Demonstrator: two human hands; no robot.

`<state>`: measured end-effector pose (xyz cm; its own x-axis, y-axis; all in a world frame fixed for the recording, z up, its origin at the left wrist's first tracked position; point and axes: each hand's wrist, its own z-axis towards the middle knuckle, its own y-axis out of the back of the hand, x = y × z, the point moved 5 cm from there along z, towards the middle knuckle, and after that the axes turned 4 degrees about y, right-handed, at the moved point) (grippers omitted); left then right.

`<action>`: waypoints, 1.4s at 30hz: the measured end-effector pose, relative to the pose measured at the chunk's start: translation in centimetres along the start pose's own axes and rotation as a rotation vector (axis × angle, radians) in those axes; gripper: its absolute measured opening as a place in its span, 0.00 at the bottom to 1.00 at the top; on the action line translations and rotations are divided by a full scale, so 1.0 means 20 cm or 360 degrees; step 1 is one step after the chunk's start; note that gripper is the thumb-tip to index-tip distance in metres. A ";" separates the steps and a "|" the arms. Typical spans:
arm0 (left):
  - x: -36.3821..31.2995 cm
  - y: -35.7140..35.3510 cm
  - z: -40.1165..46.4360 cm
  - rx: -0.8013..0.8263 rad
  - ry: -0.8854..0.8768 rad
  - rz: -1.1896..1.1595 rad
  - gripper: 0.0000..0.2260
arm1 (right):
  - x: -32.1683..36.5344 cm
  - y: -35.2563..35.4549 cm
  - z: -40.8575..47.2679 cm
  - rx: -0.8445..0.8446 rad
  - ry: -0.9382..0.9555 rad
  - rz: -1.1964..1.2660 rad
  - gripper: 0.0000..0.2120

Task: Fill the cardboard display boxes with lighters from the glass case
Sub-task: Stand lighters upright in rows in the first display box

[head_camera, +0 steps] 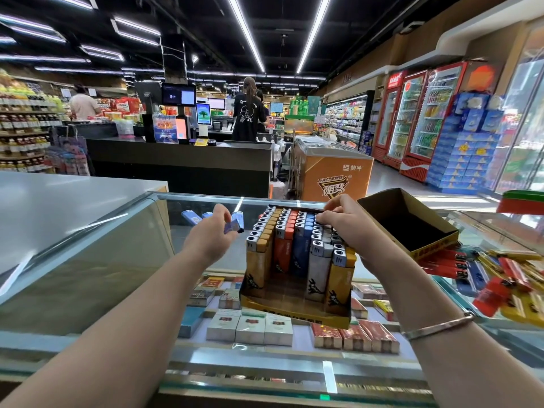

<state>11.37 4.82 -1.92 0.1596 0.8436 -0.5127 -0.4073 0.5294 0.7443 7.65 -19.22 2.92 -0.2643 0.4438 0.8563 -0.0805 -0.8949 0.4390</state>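
A cardboard display box (pixel 297 310) stands on the glass case (pixel 206 357), packed with rows of upright lighters (pixel 294 237) in yellow, red, blue and white. My left hand (pixel 210 234) holds a light blue lighter (pixel 234 226) just left of the box. My right hand (pixel 347 220) rests on the tops of the lighters at the box's back right, fingertips pinching one of them. A second, empty cardboard box (pixel 412 225) lies tilted to the right. Two more blue lighters (pixel 192 217) lie on the glass beyond my left hand.
Loose red, yellow and blue lighters (pixel 497 278) are piled on the glass at the right. Cigarette packs (pixel 250 328) show under the glass. A grey counter (pixel 59 198) is at left. Beyond stand a checkout desk, an orange freezer (pixel 332 175) and people.
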 end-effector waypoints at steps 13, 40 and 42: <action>0.21 0.06 0.18 -0.0176 0.0796 0.0309 0.22 | 0.00 0.00 0.00 0.0018 -0.0034 -0.0029 0.08; 0.29 0.00 0.19 0.0418 0.0479 0.0222 0.13 | 0.01 0.00 0.00 0.0002 0.0026 -0.0049 0.08; 0.28 -0.02 0.18 0.0454 0.0541 0.0140 0.15 | 0.01 0.00 0.00 0.0004 0.0031 -0.0039 0.07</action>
<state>15.61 9.69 -3.56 -0.1883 0.8341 -0.5184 -0.1344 0.5010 0.8549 7.53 -19.10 3.15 -0.2813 0.4647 0.8396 -0.0848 -0.8835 0.4606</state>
